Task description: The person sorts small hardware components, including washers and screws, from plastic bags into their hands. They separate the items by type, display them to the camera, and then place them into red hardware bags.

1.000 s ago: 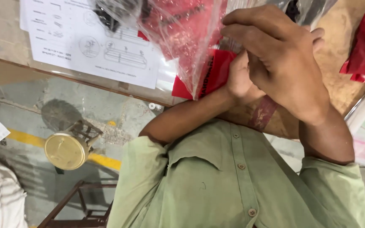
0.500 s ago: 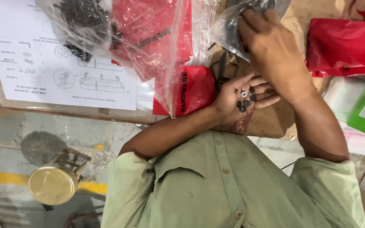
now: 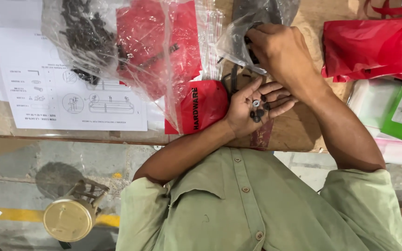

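Two bare hands, close together

Left hand (image 3: 252, 104) lies palm up, fingers spread; right hand (image 3: 280, 51) curls knuckles-up just beyond it.

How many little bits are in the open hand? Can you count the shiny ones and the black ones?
Shiny silver ring: 1
Small black pieces: 5
Total: 6, all lying on the open palm of the left hand.
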